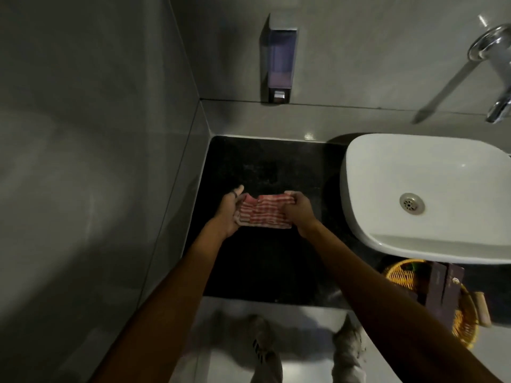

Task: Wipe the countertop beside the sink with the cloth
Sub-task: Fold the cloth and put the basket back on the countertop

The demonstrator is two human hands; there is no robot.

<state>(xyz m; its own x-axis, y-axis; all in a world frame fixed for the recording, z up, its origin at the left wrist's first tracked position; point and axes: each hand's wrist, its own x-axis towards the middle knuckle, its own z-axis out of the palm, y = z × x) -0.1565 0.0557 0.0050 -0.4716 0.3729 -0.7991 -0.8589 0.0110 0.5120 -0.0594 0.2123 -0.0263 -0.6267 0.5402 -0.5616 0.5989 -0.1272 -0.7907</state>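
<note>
A red-and-white striped cloth (265, 212) is folded and held over the middle of the black countertop (265, 164), left of the white sink (431, 194). My left hand (229, 214) grips the cloth's left edge, with one finger stretched out. My right hand (300, 211) pinches the cloth's upper right corner. Whether the cloth touches the counter I cannot tell.
A soap dispenser (279, 62) hangs on the back wall above the counter. A chrome tap (495, 67) juts out at the upper right. A yellow wicker basket (459, 322) holding a dark box stands on the counter in front of the sink. Grey tiled wall closes the left side.
</note>
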